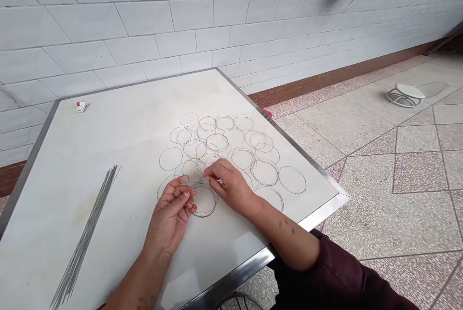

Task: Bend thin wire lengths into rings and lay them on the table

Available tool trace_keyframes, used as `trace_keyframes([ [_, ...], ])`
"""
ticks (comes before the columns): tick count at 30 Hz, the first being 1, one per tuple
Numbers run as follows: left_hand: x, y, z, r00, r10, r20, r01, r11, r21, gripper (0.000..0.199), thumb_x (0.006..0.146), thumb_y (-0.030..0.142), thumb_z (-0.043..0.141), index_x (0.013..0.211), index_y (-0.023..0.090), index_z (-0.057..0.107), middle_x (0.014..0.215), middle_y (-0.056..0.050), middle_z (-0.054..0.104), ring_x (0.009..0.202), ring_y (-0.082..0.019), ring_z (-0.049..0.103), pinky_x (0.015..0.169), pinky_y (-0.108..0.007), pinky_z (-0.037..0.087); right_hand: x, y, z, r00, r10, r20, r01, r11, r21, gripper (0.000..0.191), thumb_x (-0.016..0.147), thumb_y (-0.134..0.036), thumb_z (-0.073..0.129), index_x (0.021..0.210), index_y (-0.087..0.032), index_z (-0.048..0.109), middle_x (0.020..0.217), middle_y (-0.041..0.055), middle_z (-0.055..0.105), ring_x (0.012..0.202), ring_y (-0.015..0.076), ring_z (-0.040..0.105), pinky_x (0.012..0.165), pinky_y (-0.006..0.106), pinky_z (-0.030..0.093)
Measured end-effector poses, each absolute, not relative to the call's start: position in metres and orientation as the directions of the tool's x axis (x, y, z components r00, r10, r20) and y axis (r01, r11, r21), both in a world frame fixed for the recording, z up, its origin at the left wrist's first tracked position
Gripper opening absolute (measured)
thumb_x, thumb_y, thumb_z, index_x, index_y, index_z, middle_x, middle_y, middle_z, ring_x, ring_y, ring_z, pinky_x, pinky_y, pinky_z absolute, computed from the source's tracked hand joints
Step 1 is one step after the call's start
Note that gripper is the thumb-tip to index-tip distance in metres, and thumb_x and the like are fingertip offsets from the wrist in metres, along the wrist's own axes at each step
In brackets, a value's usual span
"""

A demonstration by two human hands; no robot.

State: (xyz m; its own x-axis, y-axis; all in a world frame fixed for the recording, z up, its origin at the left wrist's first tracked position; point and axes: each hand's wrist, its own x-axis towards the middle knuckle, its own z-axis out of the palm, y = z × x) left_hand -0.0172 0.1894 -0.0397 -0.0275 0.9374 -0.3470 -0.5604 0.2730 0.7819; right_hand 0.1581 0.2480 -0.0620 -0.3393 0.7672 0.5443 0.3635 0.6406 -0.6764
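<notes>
Wht tbl point(137, 122) w/ wire rings point(227, 143) nr hands point(231, 185)

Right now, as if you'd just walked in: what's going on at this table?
A person works with both bare hands close together above a white table. The right hand seems to pinch a thin wire; the left hand is just beside it, but whether it grips the wire too is hard to tell. Many wire rings, some overlapping, lie under and beyond the hands. A bundle of straight wires lies to the person's left.
</notes>
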Motion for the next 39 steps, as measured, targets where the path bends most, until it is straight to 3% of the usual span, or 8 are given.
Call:
trace_keyframes([
  [7, -0.016, 0.190, -0.040, -0.055, 0.937, -0.344, -0.614, 0.240, 0.752, 0.035, 0.073, 0.020, 0.081, 0.106, 0.019, 0.068, 0.094, -0.004, 0.069, 0.076, -0.012, 0.061, 0.079, -0.030, 0.056, 0.154, 0.247, -0.062, -0.182, 0.867, 0.465, 0.347, 0.499, -0.794, 0.014, 0.086, -0.011, 0.053, 0.092, -0.021, 0.060, 0.084, 0.0025, 0.057, 0.073, 0.0143, 0.054, 0.061, 0.026, 0.048],
  [12, -0.016, 0.191, -0.042, -0.069, 0.941, -0.332, -0.587, 0.231, 0.776, 0.043, 0.069, 0.014, 0.083, 0.108, 0.021, 0.067, 0.089, 0.000, 0.068, 0.078, -0.012, 0.063, 0.078, -0.028, 0.055, 0.153, 0.247, -0.063, -0.154, 0.897, 0.415, 0.328, 0.443, -0.834, 0.012, 0.086, -0.012, 0.053, 0.089, -0.021, 0.061, 0.083, 0.0017, 0.057, 0.074, 0.0141, 0.054, 0.066, 0.027, 0.049],
  [17, -0.018, 0.192, -0.040, -0.072, 0.961, -0.267, -0.454, 0.207, 0.866, 0.032, 0.077, 0.029, 0.078, 0.105, 0.020, 0.066, 0.102, -0.005, 0.070, 0.091, -0.019, 0.066, 0.093, -0.040, 0.051, 0.159, 0.250, -0.059, -0.137, 0.947, 0.291, 0.303, 0.320, -0.898, 0.009, 0.086, -0.017, 0.056, 0.089, -0.022, 0.063, 0.084, 0.0017, 0.059, 0.073, 0.0140, 0.055, 0.064, 0.027, 0.048],
  [20, -0.021, 0.193, -0.040, -0.150, 0.966, -0.211, -0.335, 0.152, 0.930, 0.030, 0.080, 0.035, 0.074, 0.106, 0.021, 0.066, 0.108, -0.006, 0.069, 0.098, -0.020, 0.063, 0.088, -0.037, 0.050, 0.172, 0.249, -0.052, -0.203, 0.955, 0.215, 0.311, 0.271, -0.911, 0.008, 0.085, -0.018, 0.058, 0.089, -0.022, 0.064, 0.086, 0.0012, 0.061, 0.075, 0.0139, 0.056, 0.065, 0.027, 0.047],
  [23, -0.025, 0.195, -0.041, -0.198, 0.958, -0.210, -0.284, 0.149, 0.947, 0.029, 0.079, 0.035, 0.074, 0.103, 0.021, 0.067, 0.103, -0.005, 0.068, 0.094, -0.018, 0.061, 0.079, -0.031, 0.049, 0.188, 0.241, -0.044, -0.402, 0.903, 0.151, 0.336, 0.299, -0.893, 0.013, 0.083, -0.012, 0.057, 0.088, -0.022, 0.064, 0.087, 0.0000, 0.063, 0.076, 0.0129, 0.057, 0.067, 0.026, 0.046],
  [27, -0.027, 0.197, -0.043, -0.185, 0.956, -0.229, -0.265, 0.176, 0.948, 0.028, 0.079, 0.035, 0.074, 0.102, 0.020, 0.067, 0.097, -0.004, 0.067, 0.091, -0.017, 0.060, 0.077, -0.029, 0.047, 0.204, 0.226, -0.041, -0.645, 0.754, 0.123, 0.384, 0.460, -0.801, 0.018, 0.082, -0.006, 0.057, 0.088, -0.021, 0.065, 0.089, 0.0012, 0.064, 0.083, 0.0143, 0.058, 0.068, 0.024, 0.047],
  [33, -0.021, 0.191, -0.040, -0.002, 0.985, -0.175, 0.031, 0.175, 0.984, 0.030, 0.081, 0.036, 0.070, 0.108, 0.023, 0.064, 0.098, -0.004, 0.068, 0.086, -0.018, 0.059, 0.072, -0.030, 0.048, 0.209, 0.221, -0.057, -0.686, 0.703, 0.189, 0.496, 0.642, -0.585, 0.017, 0.087, -0.006, 0.055, 0.091, -0.018, 0.066, 0.089, 0.0037, 0.065, 0.087, 0.0174, 0.057, 0.078, 0.029, 0.048],
  [39, -0.008, 0.183, -0.039, 0.095, 0.989, -0.118, 0.290, 0.086, 0.953, 0.033, 0.076, 0.031, 0.073, 0.107, 0.026, 0.065, 0.090, -0.003, 0.068, 0.074, -0.018, 0.059, 0.064, -0.030, 0.047, 0.208, 0.222, -0.064, -0.690, 0.684, 0.235, 0.494, 0.684, -0.537, 0.016, 0.091, -0.009, 0.053, 0.092, -0.019, 0.066, 0.087, 0.0041, 0.063, 0.084, 0.0178, 0.055, 0.075, 0.030, 0.048],
])
